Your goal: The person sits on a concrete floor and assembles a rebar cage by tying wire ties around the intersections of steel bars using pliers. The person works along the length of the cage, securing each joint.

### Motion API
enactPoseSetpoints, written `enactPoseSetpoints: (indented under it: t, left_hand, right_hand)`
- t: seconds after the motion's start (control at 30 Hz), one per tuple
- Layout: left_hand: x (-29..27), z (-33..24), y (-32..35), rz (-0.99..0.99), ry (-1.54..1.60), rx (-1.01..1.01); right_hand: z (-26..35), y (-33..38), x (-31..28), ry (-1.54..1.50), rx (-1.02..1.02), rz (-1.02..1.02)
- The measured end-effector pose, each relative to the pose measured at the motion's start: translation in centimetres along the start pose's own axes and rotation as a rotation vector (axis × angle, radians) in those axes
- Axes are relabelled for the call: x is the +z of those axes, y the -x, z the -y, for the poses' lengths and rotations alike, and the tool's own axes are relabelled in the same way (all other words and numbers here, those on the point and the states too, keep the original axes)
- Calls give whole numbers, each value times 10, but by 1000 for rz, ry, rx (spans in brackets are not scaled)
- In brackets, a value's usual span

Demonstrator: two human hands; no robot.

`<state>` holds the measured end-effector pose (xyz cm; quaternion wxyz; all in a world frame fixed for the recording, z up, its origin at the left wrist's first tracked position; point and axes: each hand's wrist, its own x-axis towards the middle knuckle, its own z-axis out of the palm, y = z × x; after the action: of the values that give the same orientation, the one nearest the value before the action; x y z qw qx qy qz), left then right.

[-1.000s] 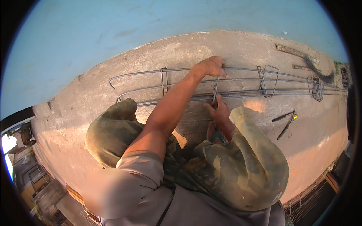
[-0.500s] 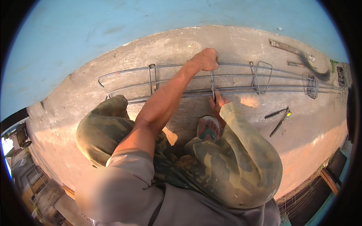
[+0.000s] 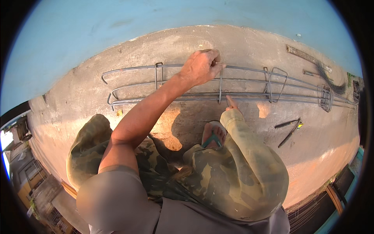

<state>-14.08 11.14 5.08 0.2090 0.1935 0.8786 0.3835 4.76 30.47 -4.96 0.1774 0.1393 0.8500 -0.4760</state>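
A long cage of grey steel rebar lies across the ground in front of me, its ends bent at the left. My left hand is over the far bar, its fingers loosely curled and its thumb apart from them. The thumb tip rests at the top corner of a rectangular wire stirrup that crosses the bars. On the near side, my right hand points its index finger at the near bars, close to that stirrup's lower end. Its other fingers are mostly hidden.
Further stirrups stand on the bars to the left and right, with several bunched near the right end. Pincers with black handles lie at the right. Beyond are a rusty metal bar, dark tie wire and a blue wall.
My left hand has loosened from the stirrup's top and shifted slightly left. My right hand has let go of its lower end and extends one finger. The stirrup stands nearly as before.
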Motion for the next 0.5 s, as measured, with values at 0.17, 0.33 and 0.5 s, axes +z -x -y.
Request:
enactPoseSetpoints:
  t: [0.17, 0.33, 0.5]
  left_hand:
    - [63, 42, 73, 214, 37, 96]
    - [71, 25, 57, 379, 45, -121]
    - [88, 24, 68, 197, -76, 36]
  right_hand:
    - [15, 39, -49, -217, -91, -43]
    - [-15, 56, -87, -58, 131, 259]
    - [-36, 46, -46, -622, 368, 206]
